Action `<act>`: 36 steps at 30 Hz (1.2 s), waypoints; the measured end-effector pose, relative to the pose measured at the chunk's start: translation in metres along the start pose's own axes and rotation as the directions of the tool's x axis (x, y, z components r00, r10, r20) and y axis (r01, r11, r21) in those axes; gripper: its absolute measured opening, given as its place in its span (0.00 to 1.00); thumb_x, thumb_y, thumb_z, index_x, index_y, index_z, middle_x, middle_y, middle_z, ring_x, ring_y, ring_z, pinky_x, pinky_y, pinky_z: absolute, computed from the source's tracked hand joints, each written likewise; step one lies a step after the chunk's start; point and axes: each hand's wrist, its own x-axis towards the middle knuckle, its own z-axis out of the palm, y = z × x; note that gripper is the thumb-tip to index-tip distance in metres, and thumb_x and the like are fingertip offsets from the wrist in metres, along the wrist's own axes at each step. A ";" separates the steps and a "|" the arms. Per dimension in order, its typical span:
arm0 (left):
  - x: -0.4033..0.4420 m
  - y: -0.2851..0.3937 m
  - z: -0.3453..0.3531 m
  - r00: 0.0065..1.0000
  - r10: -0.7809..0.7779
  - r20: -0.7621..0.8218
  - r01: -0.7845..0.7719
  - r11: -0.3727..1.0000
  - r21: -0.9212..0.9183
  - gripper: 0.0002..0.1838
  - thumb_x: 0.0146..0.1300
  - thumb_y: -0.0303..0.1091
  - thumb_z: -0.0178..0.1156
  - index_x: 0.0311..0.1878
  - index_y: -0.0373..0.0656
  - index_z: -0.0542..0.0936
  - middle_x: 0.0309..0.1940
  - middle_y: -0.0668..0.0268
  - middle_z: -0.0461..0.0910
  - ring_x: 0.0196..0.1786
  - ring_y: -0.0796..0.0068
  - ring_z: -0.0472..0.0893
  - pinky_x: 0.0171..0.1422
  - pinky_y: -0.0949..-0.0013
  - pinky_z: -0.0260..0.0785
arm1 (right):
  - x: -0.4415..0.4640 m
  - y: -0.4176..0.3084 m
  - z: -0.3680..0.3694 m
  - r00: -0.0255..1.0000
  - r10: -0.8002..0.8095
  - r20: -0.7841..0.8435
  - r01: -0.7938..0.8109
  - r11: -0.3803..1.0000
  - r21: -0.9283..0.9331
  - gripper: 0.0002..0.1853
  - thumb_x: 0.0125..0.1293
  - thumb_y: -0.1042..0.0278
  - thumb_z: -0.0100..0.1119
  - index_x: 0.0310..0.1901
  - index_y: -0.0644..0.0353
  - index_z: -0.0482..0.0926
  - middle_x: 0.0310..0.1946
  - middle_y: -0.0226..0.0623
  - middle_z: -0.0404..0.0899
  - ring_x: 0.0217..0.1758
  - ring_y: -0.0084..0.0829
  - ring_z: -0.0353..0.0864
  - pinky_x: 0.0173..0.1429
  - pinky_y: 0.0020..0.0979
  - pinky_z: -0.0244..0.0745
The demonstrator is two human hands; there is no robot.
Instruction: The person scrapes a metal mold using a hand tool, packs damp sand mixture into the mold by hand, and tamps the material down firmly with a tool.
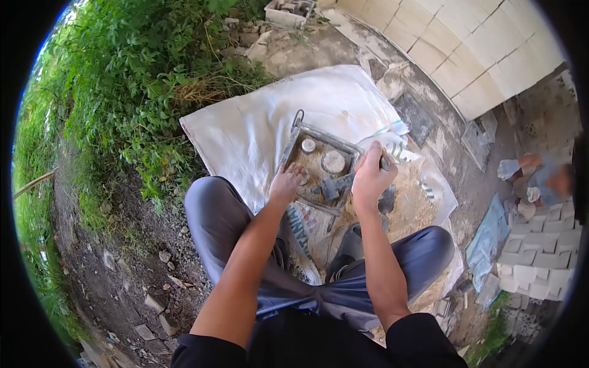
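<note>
A rectangular metal frame (328, 132) with a wire loop at its far corner lies in front of me, with sandy material inside. In it sit a large round pale piece (333, 162), a smaller round piece (308, 146) and a dark grey block-like piece (331, 187). My left hand (287, 183) rests over the frame's left side, fingers stretched out beside another small pale piece partly hidden by them. My right hand (373, 178) is closed in a fist above the frame's right side. A bit of something dark shows at its fingers; its kind is hidden.
White woven sacks (239, 138) lie under the frame, with sandy powder (411, 214) at the right. Plants (141, 92) grow at the left. Pale stacked blocks (540, 251) and another person (543, 181) are at the right. A white container (288, 17) stands at the back.
</note>
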 end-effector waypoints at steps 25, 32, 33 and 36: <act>-0.007 -0.008 -0.013 1.000 -0.022 0.021 0.026 0.979 -0.204 0.52 0.37 0.43 0.75 0.69 0.54 0.61 0.72 0.75 0.58 0.74 0.68 0.56 0.74 0.52 0.51 | 0.029 -0.043 -0.011 0.803 -0.223 0.552 -0.105 0.859 0.500 0.26 0.70 0.59 0.54 0.14 0.58 0.60 0.11 0.23 0.54 0.13 0.17 0.51 0.19 0.26 0.42; -0.010 -0.009 -0.015 0.999 -0.032 0.025 0.037 0.976 -0.212 0.54 0.35 0.44 0.76 0.70 0.54 0.60 0.72 0.74 0.58 0.74 0.67 0.56 0.74 0.51 0.51 | 0.034 0.016 0.010 0.719 -0.143 0.680 -0.258 0.854 0.452 0.29 0.71 0.49 0.46 0.14 0.58 0.59 0.11 0.26 0.53 0.12 0.21 0.52 0.20 0.28 0.45; -0.010 -0.009 -0.016 0.999 -0.036 0.028 0.041 0.976 -0.214 0.54 0.35 0.44 0.76 0.70 0.54 0.60 0.72 0.75 0.57 0.74 0.67 0.56 0.74 0.51 0.52 | 0.036 0.018 0.010 0.741 -0.168 0.650 -0.169 0.890 0.423 0.29 0.72 0.50 0.41 0.14 0.58 0.59 0.11 0.30 0.57 0.12 0.23 0.54 0.19 0.28 0.48; -0.012 -0.007 -0.016 0.998 -0.046 0.030 0.052 0.973 -0.224 0.54 0.35 0.44 0.76 0.70 0.55 0.60 0.72 0.75 0.57 0.74 0.67 0.56 0.73 0.51 0.52 | 0.028 0.013 0.021 0.969 -0.008 0.248 -0.106 0.891 0.442 0.29 0.71 0.49 0.40 0.14 0.57 0.60 0.09 0.31 0.58 0.11 0.23 0.55 0.19 0.27 0.50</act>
